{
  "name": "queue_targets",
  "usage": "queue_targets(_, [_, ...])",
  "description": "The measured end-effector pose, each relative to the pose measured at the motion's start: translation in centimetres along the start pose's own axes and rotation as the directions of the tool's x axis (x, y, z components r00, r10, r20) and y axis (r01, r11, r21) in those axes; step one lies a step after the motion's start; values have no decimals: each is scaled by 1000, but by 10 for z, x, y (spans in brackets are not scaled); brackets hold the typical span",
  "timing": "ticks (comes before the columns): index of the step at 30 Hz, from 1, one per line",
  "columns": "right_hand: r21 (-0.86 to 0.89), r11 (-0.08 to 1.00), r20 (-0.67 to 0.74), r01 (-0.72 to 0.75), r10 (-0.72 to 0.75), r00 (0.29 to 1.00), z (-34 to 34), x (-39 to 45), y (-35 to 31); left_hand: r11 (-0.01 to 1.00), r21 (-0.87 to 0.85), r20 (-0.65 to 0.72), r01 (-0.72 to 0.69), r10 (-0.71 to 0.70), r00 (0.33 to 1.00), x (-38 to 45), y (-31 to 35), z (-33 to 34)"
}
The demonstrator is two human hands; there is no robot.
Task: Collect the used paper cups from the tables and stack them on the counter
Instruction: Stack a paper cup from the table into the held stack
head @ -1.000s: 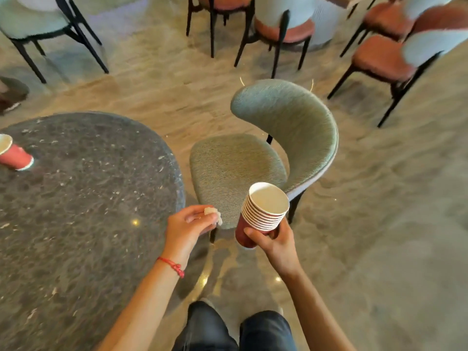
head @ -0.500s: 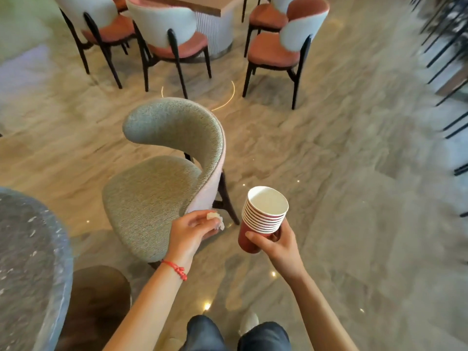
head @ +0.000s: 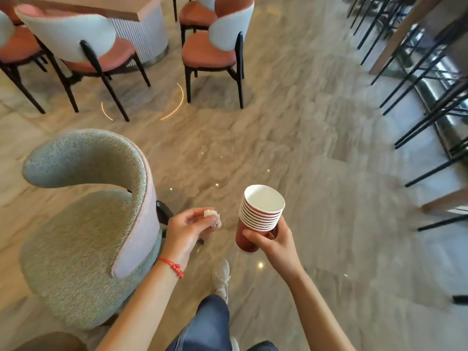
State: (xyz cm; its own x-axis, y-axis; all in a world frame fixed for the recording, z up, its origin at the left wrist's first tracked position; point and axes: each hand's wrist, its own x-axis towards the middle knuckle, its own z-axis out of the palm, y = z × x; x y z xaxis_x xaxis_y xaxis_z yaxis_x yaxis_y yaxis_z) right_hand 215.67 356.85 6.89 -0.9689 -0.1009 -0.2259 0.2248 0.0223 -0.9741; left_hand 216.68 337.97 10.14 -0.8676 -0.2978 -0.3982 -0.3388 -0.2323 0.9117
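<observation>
Cups (head: 260,214) nested in right hand (head: 272,239); left hand (head: 187,228) pinches wad (head: 212,216).

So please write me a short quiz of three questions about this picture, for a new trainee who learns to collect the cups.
1. True or false: the stack of paper cups already stands on a counter.
2. Which of the hands holds the stack? A) left hand B) right hand C) both
3. Fill in: the left hand pinches a small crumpled white ____.

Key:
1. False. The stack is carried in the air above the floor, beside the green chair.
2. B. The fingers are curled round the red lowest cup.
3. Scrap; it looks like paper or tissue, but it is too small to tell surely.
</observation>
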Motion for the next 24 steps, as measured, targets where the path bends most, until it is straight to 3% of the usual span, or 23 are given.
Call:
queue_targets(16, [-54,998,-43,12,-14,999,-7,258,-69,998,-36,-3,44,-44,999,237,90,72])
queue_targets(24, [-59,998,51,17,-13,999,-16,393,-87,997,-76,-63,26,-31,998,347,123,112])
